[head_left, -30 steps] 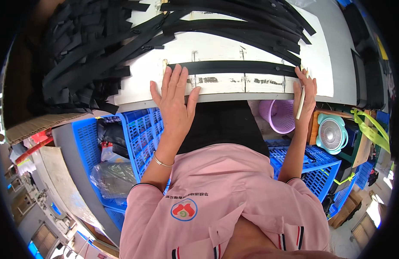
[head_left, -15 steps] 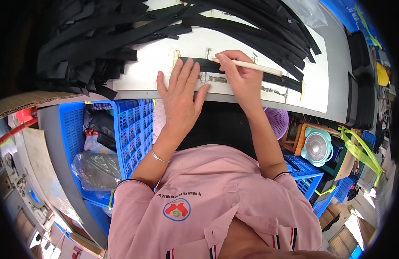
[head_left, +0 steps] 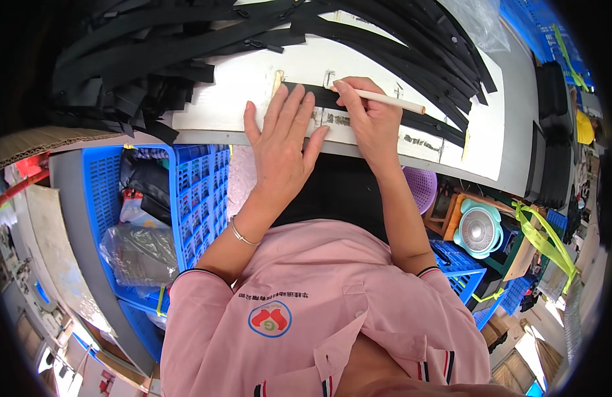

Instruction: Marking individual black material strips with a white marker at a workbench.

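Note:
My left hand lies flat with its fingers spread, the fingertips pressing on a black zipper strip stretched across a white board. In my right hand is a white pencil, pinched between thumb and fingers. Its tip is at the strip's upper edge, beside a dark mark drawn on the board. To the right the strip carries on under my right hand, with a zipper pull near its right end. Smudged dark marks and small yellowish tape pieces show on the board around the strip.
Piles of black zipper strips cover the table's left, and more strips curve across the back right. Under the table edge stand a blue crate with plastic-wrapped items, a purple basket and a turquoise fan. Clear plastic lies far right.
The view has shifted slightly. My left hand stays flat on the strip, and the pencil in my right hand keeps nearly the same place at the strip's upper edge.

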The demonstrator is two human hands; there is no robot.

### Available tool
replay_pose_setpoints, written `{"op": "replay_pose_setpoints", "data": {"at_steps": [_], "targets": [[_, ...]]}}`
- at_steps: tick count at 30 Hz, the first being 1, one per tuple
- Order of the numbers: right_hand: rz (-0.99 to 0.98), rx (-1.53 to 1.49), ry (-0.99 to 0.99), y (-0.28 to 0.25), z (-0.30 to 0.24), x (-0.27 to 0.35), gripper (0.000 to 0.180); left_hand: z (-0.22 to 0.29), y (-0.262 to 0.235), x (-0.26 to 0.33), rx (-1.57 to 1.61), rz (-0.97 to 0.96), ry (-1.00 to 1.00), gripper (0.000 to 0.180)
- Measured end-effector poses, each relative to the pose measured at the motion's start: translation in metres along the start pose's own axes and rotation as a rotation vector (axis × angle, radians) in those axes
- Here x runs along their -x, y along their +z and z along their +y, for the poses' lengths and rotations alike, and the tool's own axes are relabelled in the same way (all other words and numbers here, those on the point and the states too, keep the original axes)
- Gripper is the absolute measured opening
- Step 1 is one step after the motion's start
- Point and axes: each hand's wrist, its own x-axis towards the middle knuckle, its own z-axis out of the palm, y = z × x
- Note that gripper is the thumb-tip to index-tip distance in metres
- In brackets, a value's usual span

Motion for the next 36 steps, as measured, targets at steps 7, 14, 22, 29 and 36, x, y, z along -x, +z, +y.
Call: {"op": "replay_pose_setpoints", "data": {"at_steps": [7, 14, 22, 29, 36], "targets": [[-0.055, -0.035, 0.069, -0.008, 0.002, 0.003, 0.017, 0.0, 0.001, 0.0, -0.015, -0.006, -0.01, 0.049], [-0.084, -0.031, -0.007, -0.006, 0.005, 0.003, 0.019, 0.001, 0.003, -0.001, -0.014, -0.014, -0.004, 0.048], [-0.056, -0.153, 0.043, -0.021, 0.005, 0.008, 0.018, -0.002, 0.001, 0.001, -0.041, -0.057, 0.0, 0.05], [0.284, 0.137, 0.133, -0.085, 0.004, 0.012, 0.022, 0.001, 0.0, 0.0, -0.051, -0.063, -0.004, 0.049], [0.246, 0.147, 0.124, -0.09, 0.017, 0.012, 0.023, 0.004, -0.003, -0.002, -0.039, -0.113, -0.019, 0.05]]}}
